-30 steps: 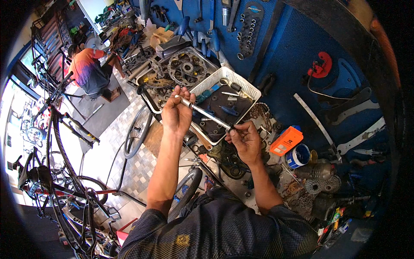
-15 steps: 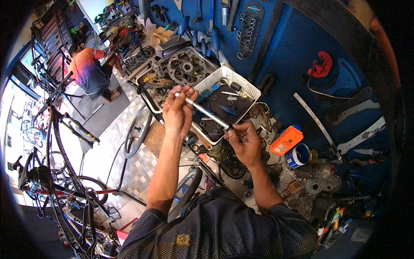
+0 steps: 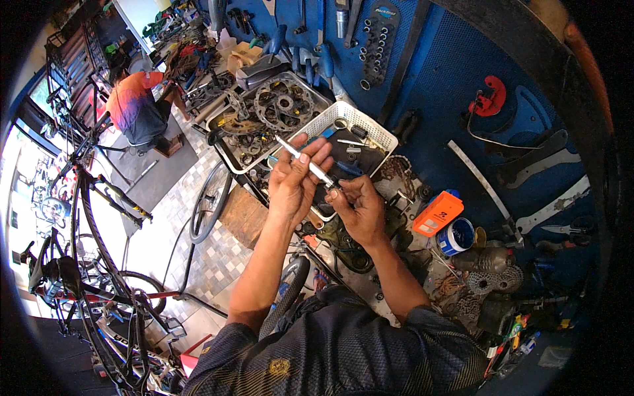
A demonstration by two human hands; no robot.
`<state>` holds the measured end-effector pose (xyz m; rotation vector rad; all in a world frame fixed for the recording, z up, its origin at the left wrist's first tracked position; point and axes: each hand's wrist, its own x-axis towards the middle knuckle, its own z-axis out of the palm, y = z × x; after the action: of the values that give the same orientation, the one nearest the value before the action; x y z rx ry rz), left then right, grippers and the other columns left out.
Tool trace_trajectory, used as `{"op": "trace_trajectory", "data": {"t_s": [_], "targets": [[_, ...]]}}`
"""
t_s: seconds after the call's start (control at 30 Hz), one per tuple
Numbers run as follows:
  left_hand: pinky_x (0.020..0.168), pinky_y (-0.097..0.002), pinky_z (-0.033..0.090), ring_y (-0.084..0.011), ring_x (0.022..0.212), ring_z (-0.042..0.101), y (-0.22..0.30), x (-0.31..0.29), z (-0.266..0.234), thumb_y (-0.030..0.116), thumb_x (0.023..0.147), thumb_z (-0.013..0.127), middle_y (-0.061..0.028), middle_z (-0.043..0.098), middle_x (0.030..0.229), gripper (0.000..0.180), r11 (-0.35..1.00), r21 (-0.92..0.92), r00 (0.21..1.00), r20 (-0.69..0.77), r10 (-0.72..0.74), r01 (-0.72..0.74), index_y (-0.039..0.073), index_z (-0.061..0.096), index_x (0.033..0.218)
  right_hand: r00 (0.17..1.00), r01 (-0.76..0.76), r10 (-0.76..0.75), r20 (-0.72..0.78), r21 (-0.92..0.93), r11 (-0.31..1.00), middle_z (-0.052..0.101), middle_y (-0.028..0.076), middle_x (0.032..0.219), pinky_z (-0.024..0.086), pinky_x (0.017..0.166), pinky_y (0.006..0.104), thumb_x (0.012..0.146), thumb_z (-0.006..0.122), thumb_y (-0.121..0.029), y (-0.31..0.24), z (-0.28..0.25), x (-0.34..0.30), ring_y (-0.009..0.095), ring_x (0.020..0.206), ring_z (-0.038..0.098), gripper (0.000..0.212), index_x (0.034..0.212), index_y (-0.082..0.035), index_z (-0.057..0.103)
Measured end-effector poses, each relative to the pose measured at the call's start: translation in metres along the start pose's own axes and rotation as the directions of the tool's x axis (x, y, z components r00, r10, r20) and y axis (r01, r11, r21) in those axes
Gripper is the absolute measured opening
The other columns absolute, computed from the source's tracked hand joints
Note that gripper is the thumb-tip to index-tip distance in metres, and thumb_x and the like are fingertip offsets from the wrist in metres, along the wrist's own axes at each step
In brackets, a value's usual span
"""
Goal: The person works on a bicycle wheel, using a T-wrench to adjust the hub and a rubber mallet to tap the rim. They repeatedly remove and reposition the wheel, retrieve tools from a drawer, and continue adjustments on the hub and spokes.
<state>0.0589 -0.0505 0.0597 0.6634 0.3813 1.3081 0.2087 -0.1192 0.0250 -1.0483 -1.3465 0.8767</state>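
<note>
1 silver rod point(image 3: 319, 173), 2 hands on it, lying on a slant.

So the left hand point(image 3: 290, 186) has its fingers half curled, rod across them and the thumb on top, with the thin tip poking out past the fingers, up and left. The right hand point(image 3: 363, 211) pinches the dark lower end between thumb and fingers. Long axis goes upper left to lower right, straight from the left fingers to the right ones, so neither hand's really nearer, both touch it. White basket point(image 3: 378, 134) sits just beyond the right fingers, fwiw.
</note>
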Motion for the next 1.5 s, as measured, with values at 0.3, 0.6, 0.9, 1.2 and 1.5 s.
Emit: {"op": "trace_trajectory", "data": {"t_s": [0.3,0.6,0.9,1.2,1.5], "targets": [[0.115,-0.0495,0.046,-0.036,0.137,0.054,0.002,-0.004,0.005,0.009,0.102,0.062,-0.0251,0.053,0.147,0.059,0.998,0.054,0.995,0.104,0.007,-0.012,-0.002,0.032,0.152,0.999,-0.022,0.034,-0.029,0.338,0.941,0.073,0.016,0.104,0.061,0.08,0.0303,0.104,0.063,-0.013,0.008,0.011,0.005,0.018,0.093,0.074,0.024,0.12,-0.002,0.049],[0.112,-0.0462,0.046,-0.0347,0.134,0.056,0.038,-0.029,-0.006,0.02,0.096,0.073,-0.0242,0.054,0.146,0.074,0.797,0.567,0.976,0.077,0.202,-0.21,-0.001,0.033,0.154,0.936,-0.34,0.252,0.246,0.819,0.462,0.073,0.014,0.111,0.06,0.08,0.0331,0.105,0.062,-0.019,0.033,0.017,-0.006,0.022,0.096,0.074,0.028,0.13,-0.008,0.056],[0.066,-0.0317,0.044,-0.0141,0.068,0.05,0.031,-0.203,-0.228,0.02,0.103,0.065,-0.0063,0.056,0.069,0.037,0.251,0.909,0.713,-0.416,0.564,0.332,0.0,0.057,0.073,0.914,-0.384,0.275,0.3,0.857,0.344,0.071,0.012,0.112,0.057,0.079,0.0323,0.104,0.064,-0.02,0.04,0.016,-0.022,0.019,0.096,0.07,0.031,0.131,-0.008,0.058],[0.116,-0.0588,0.036,-0.0453,0.143,0.043,-0.095,-0.408,-0.363,0.057,0.076,0.082,-0.0259,0.044,0.154,0.095,-0.507,0.525,0.398,-0.85,-0.344,0.684,0.004,0.045,0.147,0.941,-0.218,0.313,0.131,0.94,0.264,0.06,0.006,0.106,0.055,0.074,0.0265,0.1,0.065,-0.024,0.007,0.009,-0.068,0.015,0.092,0.058,0.03,0.123,-0.005,0.062],[0.105,-0.0508,0.051,-0.0385,0.134,0.054,-0.061,-0.434,-0.406,0.037,0.081,0.083,-0.02,0.052,0.145,0.1,-0.626,0.695,0.583,-0.687,-0.434,0.353,0.003,0.026,0.156,0.932,0.149,0.254,-0.257,0.914,0.377,0.058,0.008,0.104,0.055,0.075,0.0283,0.097,0.066,-0.023,-0.056,0.031,-0.199,0.017,0.091,0.057,0.035,0.126,-0.005,0.061]]}}
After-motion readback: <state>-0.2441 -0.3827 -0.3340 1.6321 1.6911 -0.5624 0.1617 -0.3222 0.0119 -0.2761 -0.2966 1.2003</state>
